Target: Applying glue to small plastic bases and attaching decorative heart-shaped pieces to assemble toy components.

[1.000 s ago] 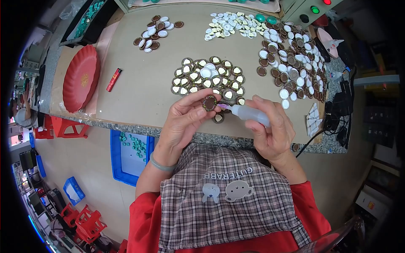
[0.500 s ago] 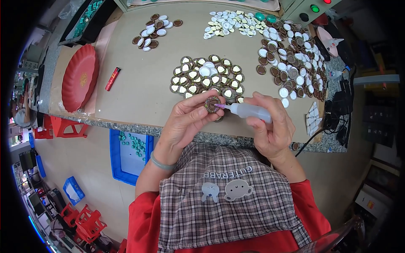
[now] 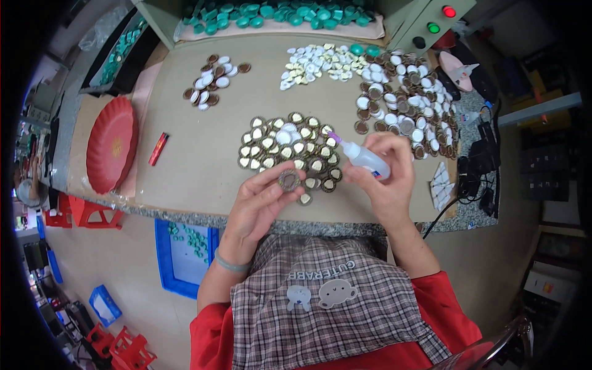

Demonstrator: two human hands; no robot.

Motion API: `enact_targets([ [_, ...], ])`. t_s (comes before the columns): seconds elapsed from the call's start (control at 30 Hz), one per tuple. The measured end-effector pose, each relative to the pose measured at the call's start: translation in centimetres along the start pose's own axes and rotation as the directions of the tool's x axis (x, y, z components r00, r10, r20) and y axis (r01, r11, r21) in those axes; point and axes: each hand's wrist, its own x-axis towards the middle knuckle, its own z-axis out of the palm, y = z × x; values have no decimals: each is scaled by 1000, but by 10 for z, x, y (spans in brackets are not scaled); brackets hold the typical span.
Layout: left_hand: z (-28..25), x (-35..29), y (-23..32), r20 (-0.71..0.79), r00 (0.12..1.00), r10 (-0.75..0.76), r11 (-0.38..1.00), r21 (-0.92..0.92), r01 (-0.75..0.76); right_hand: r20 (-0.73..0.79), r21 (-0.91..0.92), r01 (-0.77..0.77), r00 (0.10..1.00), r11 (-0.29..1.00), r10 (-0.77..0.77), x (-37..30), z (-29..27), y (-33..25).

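Note:
My left hand [image 3: 254, 203] pinches a small round brown disc with a scalloped rim [image 3: 288, 179] between thumb and fingertips, above the near part of the table. In my right hand [image 3: 391, 179] is a white squeeze bottle [image 3: 370, 163] with a purple nozzle, held tilted. Its nozzle points up and left, apart from the disc. Just beyond my hands lies a cluster of dark scalloped discs [image 3: 316, 165], most topped with a pale gold piece. A few white pieces [image 3: 285, 136] rest on the middle of that cluster.
At right spreads a heap of brown and white discs [image 3: 404, 108], beside loose white and pale gold pieces [image 3: 317, 61]. A smaller disc group [image 3: 213, 80], a red tube [image 3: 159, 149] and a red fluted dish [image 3: 111, 145] lie left. Green pieces [image 3: 277, 13] fill the far shelf.
The bottle's nozzle has come away from the disc, and the two hands are farther apart. The disc has tilted in my left fingers. The view has shifted, showing more of the far shelf.

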Motion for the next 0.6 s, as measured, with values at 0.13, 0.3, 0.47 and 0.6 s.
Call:
enact_targets([
  [0.13, -2, 0, 2, 25, 1000, 2, 1000, -9, -2, 98, -160, -255, 957, 954, 272, 34, -17, 18],
  [0.3, -6, -1, 2, 42, 999, 0, 1000, -22, 1, 9, -188, -277, 959, 942, 284, 83, -35, 48],
  [0.47, -9, -3, 6, 15, 999, 31, 999, -29, -30, -178, -708, -58, 979, 704, -99, 158, -74, 58],
  [0.6, -9, -2, 8, 20, 999, 33, 999, -37, -33, 11, -890, 77, 989, 448, -147, 191, -93, 58],
])
